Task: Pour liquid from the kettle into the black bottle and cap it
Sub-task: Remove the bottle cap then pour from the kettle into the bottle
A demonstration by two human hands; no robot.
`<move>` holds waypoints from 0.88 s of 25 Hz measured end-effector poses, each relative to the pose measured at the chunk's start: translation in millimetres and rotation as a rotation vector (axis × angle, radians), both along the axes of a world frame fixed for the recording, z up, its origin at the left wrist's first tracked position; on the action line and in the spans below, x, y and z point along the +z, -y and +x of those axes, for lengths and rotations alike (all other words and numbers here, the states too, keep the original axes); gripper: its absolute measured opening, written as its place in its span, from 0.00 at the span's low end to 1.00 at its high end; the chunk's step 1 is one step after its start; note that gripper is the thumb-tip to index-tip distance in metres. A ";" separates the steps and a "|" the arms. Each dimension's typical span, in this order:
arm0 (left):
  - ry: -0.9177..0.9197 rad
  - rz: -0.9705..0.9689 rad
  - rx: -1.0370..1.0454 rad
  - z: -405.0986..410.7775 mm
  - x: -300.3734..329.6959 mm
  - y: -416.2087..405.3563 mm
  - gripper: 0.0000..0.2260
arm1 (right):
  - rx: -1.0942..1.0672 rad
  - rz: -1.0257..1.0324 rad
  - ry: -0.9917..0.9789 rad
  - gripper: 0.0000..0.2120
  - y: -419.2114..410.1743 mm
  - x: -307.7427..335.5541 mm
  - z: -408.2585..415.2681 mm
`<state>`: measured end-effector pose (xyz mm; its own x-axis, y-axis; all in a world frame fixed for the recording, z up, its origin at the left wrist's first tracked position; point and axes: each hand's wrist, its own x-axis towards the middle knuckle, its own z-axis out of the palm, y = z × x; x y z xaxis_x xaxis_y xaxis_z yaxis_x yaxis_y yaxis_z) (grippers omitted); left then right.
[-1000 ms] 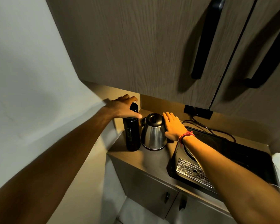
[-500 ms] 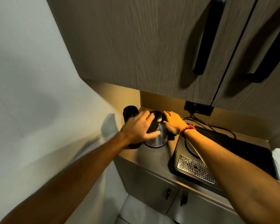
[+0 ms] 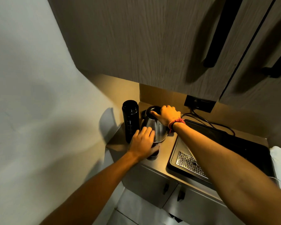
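A tall black bottle [image 3: 130, 120] stands upright near the left edge of the counter [image 3: 165, 153], and its mouth is uncovered. Just right of it sits a steel kettle [image 3: 157, 128] with a black lid. My right hand [image 3: 166, 115], with a red band at the wrist, is closed over the kettle's black top and handle. My left hand [image 3: 142, 142] is low in front of the kettle, palm down over a dark round bottle cap [image 3: 153, 154] at counter level. The hand hides most of the cap.
A black tray [image 3: 234, 143] with a perforated metal grid [image 3: 188, 163] fills the right of the counter. A black cable [image 3: 217, 125] runs to a wall socket [image 3: 199, 103]. Upper cabinets hang close overhead, and a wall stands at the left.
My left hand took the cap off the bottle and carried it right and down to the counter in front of the kettle. My right hand moved from the kettle's side onto its top.
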<state>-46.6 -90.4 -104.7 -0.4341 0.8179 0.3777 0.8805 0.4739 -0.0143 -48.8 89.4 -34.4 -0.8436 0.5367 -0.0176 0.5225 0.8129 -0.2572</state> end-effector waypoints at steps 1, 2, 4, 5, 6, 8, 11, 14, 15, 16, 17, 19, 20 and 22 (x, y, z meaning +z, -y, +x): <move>-0.112 0.147 -0.030 -11.8 16.3 3.2 0.21 | -0.020 -0.016 -0.008 0.33 3.9 3.3 -3.2; -0.180 0.263 -0.003 -24.2 32.0 7.4 0.19 | -0.028 -0.030 -0.021 0.28 7.0 4.6 -5.2; -0.190 0.437 0.205 -47.9 56.0 18.4 0.21 | -0.024 -0.032 -0.041 0.20 11.7 3.8 -5.2; -0.145 0.504 0.332 -56.7 61.7 24.4 0.24 | -0.021 -0.025 -0.048 0.18 14.2 3.2 -5.1; -0.074 0.553 0.436 -62.4 62.7 29.4 0.28 | -0.024 -0.023 -0.057 0.17 15.7 2.5 -4.9; 0.172 0.588 0.516 -69.1 57.1 36.0 0.39 | -0.038 -0.053 -0.086 0.17 16.3 2.0 -5.6; 0.759 0.636 0.408 -76.9 48.5 29.9 0.48 | -0.049 -0.158 -0.162 0.19 4.8 3.4 -0.9; 0.970 0.713 0.418 -81.7 41.8 18.1 0.44 | 0.016 -0.257 -0.212 0.12 -13.6 0.5 13.1; 0.963 0.739 0.455 -82.7 39.5 15.7 0.41 | 0.026 -0.281 -0.209 0.09 -15.8 -0.7 16.5; 0.945 0.775 0.478 -82.9 37.9 13.7 0.39 | 0.015 -0.301 -0.199 0.07 -17.3 -2.3 18.6; 0.923 0.809 0.488 -82.5 36.6 12.3 0.38 | -0.011 -0.304 -0.184 0.08 -17.6 -3.2 21.0; 0.881 0.850 0.486 -79.9 36.3 12.0 0.36 | -0.050 -0.251 -0.164 0.14 -15.7 -5.6 25.6; 0.863 0.854 0.475 -78.3 36.9 11.8 0.36 | -0.061 -0.213 -0.162 0.16 -14.7 -7.5 28.2; 0.809 0.839 0.435 -73.8 36.7 11.0 0.35 | -0.080 -0.167 -0.170 0.18 -12.3 -11.8 32.8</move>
